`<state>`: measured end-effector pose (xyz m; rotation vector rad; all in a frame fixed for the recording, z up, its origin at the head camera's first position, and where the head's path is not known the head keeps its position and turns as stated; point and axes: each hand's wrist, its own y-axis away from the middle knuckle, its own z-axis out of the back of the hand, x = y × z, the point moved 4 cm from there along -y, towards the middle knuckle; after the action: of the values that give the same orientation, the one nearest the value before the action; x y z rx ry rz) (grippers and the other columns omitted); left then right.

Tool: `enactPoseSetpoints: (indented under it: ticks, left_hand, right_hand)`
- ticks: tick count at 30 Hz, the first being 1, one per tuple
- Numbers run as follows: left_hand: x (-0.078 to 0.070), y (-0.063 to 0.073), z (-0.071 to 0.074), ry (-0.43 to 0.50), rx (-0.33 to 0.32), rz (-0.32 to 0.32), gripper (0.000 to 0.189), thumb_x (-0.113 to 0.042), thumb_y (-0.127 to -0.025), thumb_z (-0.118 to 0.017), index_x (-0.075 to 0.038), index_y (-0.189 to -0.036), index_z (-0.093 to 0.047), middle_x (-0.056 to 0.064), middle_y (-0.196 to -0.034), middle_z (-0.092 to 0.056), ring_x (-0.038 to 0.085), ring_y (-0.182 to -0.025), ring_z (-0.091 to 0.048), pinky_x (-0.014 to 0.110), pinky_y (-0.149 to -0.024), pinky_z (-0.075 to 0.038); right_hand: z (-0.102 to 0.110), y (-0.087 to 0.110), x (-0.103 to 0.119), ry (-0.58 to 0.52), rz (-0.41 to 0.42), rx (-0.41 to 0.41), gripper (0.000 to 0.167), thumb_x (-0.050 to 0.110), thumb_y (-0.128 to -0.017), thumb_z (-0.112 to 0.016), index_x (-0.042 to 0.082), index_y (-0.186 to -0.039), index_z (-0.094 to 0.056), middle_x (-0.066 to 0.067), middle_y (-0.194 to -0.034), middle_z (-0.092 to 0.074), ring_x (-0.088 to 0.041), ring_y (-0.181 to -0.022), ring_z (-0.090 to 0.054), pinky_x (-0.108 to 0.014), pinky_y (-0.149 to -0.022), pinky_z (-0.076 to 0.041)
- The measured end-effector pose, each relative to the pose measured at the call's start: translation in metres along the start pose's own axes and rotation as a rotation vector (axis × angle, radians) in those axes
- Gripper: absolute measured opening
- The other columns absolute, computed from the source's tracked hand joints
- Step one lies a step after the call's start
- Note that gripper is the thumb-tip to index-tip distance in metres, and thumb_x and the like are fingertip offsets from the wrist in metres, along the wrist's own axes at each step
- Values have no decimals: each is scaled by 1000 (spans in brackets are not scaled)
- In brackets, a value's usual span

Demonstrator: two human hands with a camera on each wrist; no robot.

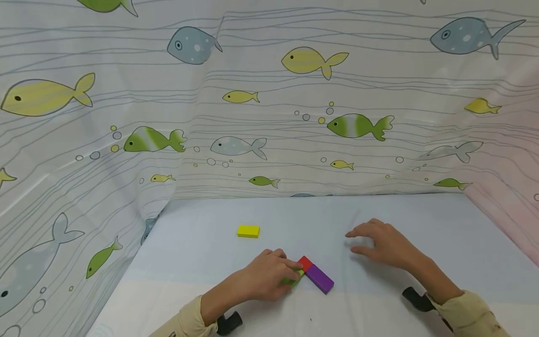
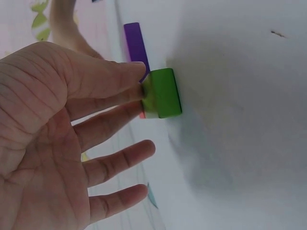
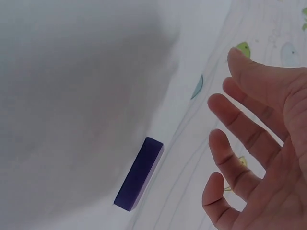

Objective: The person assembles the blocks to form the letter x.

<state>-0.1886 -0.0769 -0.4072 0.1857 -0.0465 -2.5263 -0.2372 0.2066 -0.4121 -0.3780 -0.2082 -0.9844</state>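
Yellow sits farthest left: a yellow block [image 1: 248, 231] lies flat on the pale table [image 1: 198, 224], well apart from the other blocks. Next comes your left hand [image 1: 269, 277], down near the table, with the green block [image 2: 167, 93] partly hidden behind it in the head view and just beside the red block [image 1: 305, 263]. The step in hand looks like fitting the green block against the red one, so you would do well to slide it level, square its edge to the red side and let go softly; a sideways nudge could part the red block from the purple block [image 1: 320, 279], which meets it and slants down toward your right. As for the grip, your left thumb and nearest fingers pinch the green block, the gap between them no wider than the block, while the last two fingers stretch out free; whether your forefinger also touches the red block, I cannot tell. Farthest right, your right hand [image 1: 383, 244] hangs above the table, its grip loosely spread, thumb and forefinger well apart, holding nothing.
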Motion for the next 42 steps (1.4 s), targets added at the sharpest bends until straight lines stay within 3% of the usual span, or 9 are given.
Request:
enactPoseSetpoints:
  ticks: [8,25,34,42]
  left_hand:
    - [1,-1,2,-11,0,5,28,-26,-88,-74,-28,-116,-75,-15,-128,-62,13,-106,-54,35,-87,-45]
    - [1,-1,0,6,1,18,27,-25,-88,-75,-28,-114,-76,-15,-128,-62,12,-105,-54,36,-88,-45]
    - [0,-1,-1,6,10,30,27,-26,-88,-74,-29,-115,-75,-16,-129,-61,13,-107,-53,34,-88,-44]
    - [-1,0,0,16,11,30,27,-26,-88,-74,-28,-115,-75,-16,-129,-62,12,-106,-53,34,-89,-44]
  right_hand:
    - [7,-4,-17,-10,-46,-65,31,27,-82,-81,19,-111,-76,9,-108,-71,-18,-101,-55,-46,-84,-48]
    - [13,-8,-43,15,-140,-24,39,39,-80,-81,17,-113,-76,3,-108,-71,-24,-100,-54,-48,-79,-48]
    - [13,-7,-48,88,-189,-20,41,39,-78,-82,15,-110,-76,-7,-104,-71,-28,-95,-54,-49,-71,-49]
    - [12,-5,-54,78,-229,-2,43,39,-78,-82,13,-112,-75,-9,-105,-69,-28,-93,-53,-49,-70,-49]
